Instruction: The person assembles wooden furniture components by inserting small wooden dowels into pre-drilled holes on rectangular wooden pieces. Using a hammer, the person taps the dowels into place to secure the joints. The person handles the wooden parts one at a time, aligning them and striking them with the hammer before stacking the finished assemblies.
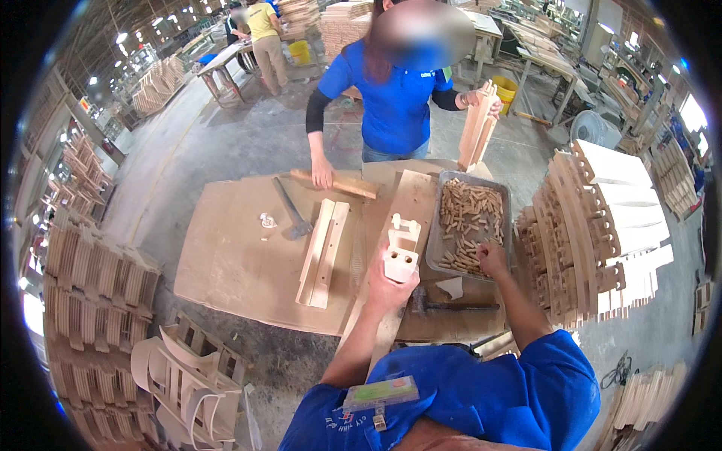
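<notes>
My left hand (389,292) is closed around pale wooden pieces (401,263), held upright over the table; two round holes show in the near end. At the near right corner of a grey tray (432,254) is my right hand (492,259), its fingers curled in among small wooden dowels (471,207). What those fingers hold, if anything, is hidden. A dark-handled hammer (462,306) lies just below the tray, beside a torn white scrap (451,287). Two pale wooden rails (323,252) lie side by side to the left of my left hand.
Across the cardboard-covered table (226,255), a co-worker (391,105) grips upright wooden pieces (477,128) and touches a wooden bar (350,184). Another hammer (292,207) lies at left. Stacked wooden parts (579,233) stand right of the tray; curved wooden frames (188,376) stand lower left.
</notes>
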The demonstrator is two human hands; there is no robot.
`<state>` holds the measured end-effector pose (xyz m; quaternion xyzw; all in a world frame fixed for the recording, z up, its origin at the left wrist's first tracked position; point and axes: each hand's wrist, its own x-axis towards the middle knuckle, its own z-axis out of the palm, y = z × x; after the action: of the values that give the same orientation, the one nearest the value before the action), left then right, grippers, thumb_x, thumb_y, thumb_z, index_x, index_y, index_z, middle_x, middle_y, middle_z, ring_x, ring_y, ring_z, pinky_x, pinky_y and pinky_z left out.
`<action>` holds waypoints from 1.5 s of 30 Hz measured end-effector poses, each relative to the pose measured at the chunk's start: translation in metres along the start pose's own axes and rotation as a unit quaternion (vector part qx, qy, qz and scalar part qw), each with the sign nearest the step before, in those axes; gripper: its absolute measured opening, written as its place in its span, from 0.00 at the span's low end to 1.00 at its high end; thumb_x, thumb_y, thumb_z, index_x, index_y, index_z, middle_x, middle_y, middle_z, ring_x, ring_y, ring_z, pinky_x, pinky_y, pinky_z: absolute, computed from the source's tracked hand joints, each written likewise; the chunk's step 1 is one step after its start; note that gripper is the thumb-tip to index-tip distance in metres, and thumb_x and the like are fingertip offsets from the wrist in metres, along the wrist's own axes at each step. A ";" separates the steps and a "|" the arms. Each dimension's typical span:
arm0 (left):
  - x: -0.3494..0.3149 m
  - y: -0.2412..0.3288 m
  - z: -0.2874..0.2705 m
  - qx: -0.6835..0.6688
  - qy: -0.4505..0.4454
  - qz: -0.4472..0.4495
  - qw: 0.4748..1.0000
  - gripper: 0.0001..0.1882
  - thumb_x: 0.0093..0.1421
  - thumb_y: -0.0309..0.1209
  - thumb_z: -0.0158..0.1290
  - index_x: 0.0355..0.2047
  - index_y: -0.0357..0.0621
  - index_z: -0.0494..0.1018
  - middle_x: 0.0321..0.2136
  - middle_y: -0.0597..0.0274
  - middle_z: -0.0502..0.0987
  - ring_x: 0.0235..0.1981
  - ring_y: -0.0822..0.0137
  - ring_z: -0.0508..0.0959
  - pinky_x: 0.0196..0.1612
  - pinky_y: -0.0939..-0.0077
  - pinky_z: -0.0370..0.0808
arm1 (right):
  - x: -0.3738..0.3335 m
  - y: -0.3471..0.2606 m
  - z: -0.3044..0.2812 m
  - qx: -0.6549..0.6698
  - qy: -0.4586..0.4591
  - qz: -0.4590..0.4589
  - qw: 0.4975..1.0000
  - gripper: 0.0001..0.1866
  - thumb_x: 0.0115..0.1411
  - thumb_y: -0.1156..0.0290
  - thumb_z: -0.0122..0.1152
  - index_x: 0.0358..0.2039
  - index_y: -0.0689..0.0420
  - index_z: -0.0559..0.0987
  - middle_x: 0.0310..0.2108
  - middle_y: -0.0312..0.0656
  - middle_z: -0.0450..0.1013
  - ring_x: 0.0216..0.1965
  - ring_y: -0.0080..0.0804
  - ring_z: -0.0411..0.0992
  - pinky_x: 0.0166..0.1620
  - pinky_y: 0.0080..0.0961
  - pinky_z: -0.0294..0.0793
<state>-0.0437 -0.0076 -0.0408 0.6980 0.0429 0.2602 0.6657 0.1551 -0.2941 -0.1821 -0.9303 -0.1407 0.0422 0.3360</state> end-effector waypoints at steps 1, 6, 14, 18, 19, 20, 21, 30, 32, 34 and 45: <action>0.001 0.001 0.001 -0.010 -0.003 0.015 1.000 0.39 0.50 0.25 0.65 0.64 0.33 0.65 0.41 0.58 0.80 0.40 0.70 0.81 0.44 0.71 0.80 | 0.003 0.007 -0.005 0.058 0.008 0.040 0.997 0.02 0.66 0.73 0.61 0.37 0.57 0.80 0.28 0.41 0.76 0.29 0.38 0.75 0.33 0.32 0.74; -0.008 -0.030 -0.004 0.026 0.019 0.022 0.999 0.40 0.50 0.25 0.66 0.64 0.33 0.64 0.43 0.57 0.79 0.41 0.69 0.81 0.45 0.71 0.80 | 0.002 -0.014 -0.007 0.623 -0.155 0.178 0.745 0.06 0.74 0.69 0.55 0.45 0.57 0.77 0.32 0.34 0.74 0.30 0.23 0.72 0.32 0.20 0.73; -0.012 -0.033 -0.007 0.003 0.003 0.015 1.000 0.37 0.54 0.19 0.63 0.64 0.34 0.62 0.45 0.57 0.77 0.41 0.71 0.79 0.44 0.73 0.80 | -0.017 -0.072 -0.037 0.710 -0.095 0.260 0.648 0.14 0.76 0.69 0.51 0.52 0.67 0.76 0.47 0.50 0.79 0.47 0.37 0.80 0.50 0.28 0.85; -0.007 -0.026 -0.004 0.009 -0.011 -0.004 1.000 0.36 0.55 0.19 0.63 0.63 0.34 0.63 0.44 0.58 0.77 0.40 0.72 0.79 0.43 0.75 0.79 | -0.026 -0.084 -0.063 0.727 -0.123 0.193 0.647 0.14 0.74 0.74 0.52 0.54 0.69 0.75 0.52 0.55 0.78 0.53 0.44 0.80 0.58 0.33 0.83; -0.007 -0.023 -0.005 0.009 -0.014 -0.008 1.000 0.35 0.55 0.19 0.63 0.63 0.34 0.64 0.44 0.58 0.77 0.40 0.72 0.79 0.43 0.74 0.79 | -0.031 -0.089 -0.068 0.728 -0.134 0.150 0.655 0.14 0.74 0.75 0.53 0.55 0.69 0.75 0.53 0.55 0.78 0.53 0.43 0.79 0.59 0.34 0.82; -0.005 -0.020 -0.005 0.009 -0.016 -0.013 1.000 0.35 0.54 0.20 0.63 0.62 0.34 0.64 0.44 0.58 0.77 0.40 0.72 0.79 0.43 0.74 0.79 | -0.035 -0.096 -0.072 0.728 -0.147 0.108 0.661 0.15 0.73 0.76 0.54 0.56 0.69 0.75 0.53 0.55 0.77 0.53 0.43 0.79 0.61 0.34 0.81; -0.005 -0.018 -0.004 0.005 -0.011 -0.016 1.000 0.30 0.54 0.20 0.62 0.58 0.34 0.67 0.42 0.59 0.78 0.40 0.71 0.80 0.43 0.74 0.79 | -0.038 -0.103 -0.076 0.700 -0.129 0.099 0.695 0.14 0.73 0.75 0.55 0.55 0.68 0.76 0.52 0.54 0.78 0.51 0.41 0.80 0.58 0.33 0.83; -0.004 -0.003 -0.006 0.046 -0.028 -0.015 0.998 0.37 0.49 0.24 0.65 0.62 0.37 0.66 0.41 0.61 0.78 0.40 0.70 0.79 0.45 0.72 0.78 | -0.085 -0.279 -0.158 0.294 -0.170 -0.121 0.933 0.05 0.70 0.72 0.62 0.41 0.59 0.83 0.34 0.39 0.82 0.33 0.28 0.81 0.35 0.29 0.81; -0.003 0.000 -0.005 0.053 -0.040 0.003 0.998 0.38 0.49 0.23 0.65 0.62 0.36 0.66 0.42 0.61 0.77 0.41 0.70 0.79 0.45 0.73 0.78 | -0.075 -0.301 -0.158 0.183 -0.118 -0.356 0.909 0.05 0.68 0.75 0.64 0.43 0.60 0.82 0.35 0.42 0.81 0.33 0.33 0.80 0.36 0.30 0.79; -0.001 0.000 -0.004 0.038 -0.042 0.024 0.998 0.39 0.48 0.24 0.65 0.62 0.36 0.65 0.43 0.61 0.77 0.41 0.69 0.79 0.45 0.73 0.78 | -0.073 -0.325 -0.158 0.122 -0.110 -0.459 0.873 0.08 0.63 0.77 0.65 0.43 0.61 0.82 0.34 0.45 0.80 0.36 0.44 0.80 0.38 0.35 0.77; -0.004 0.014 0.000 0.021 -0.031 0.035 0.999 0.33 0.51 0.27 0.66 0.57 0.35 0.68 0.40 0.60 0.79 0.38 0.69 0.80 0.41 0.72 0.78 | -0.057 -0.370 -0.153 -0.150 -0.165 -0.567 0.793 0.08 0.54 0.71 0.61 0.32 0.62 0.80 0.32 0.49 0.76 0.38 0.51 0.79 0.39 0.44 0.79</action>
<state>-0.0511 -0.0106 -0.0289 0.7203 0.0030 0.2610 0.6427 0.0406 -0.1326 0.1707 -0.7017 -0.7004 -0.0243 0.1281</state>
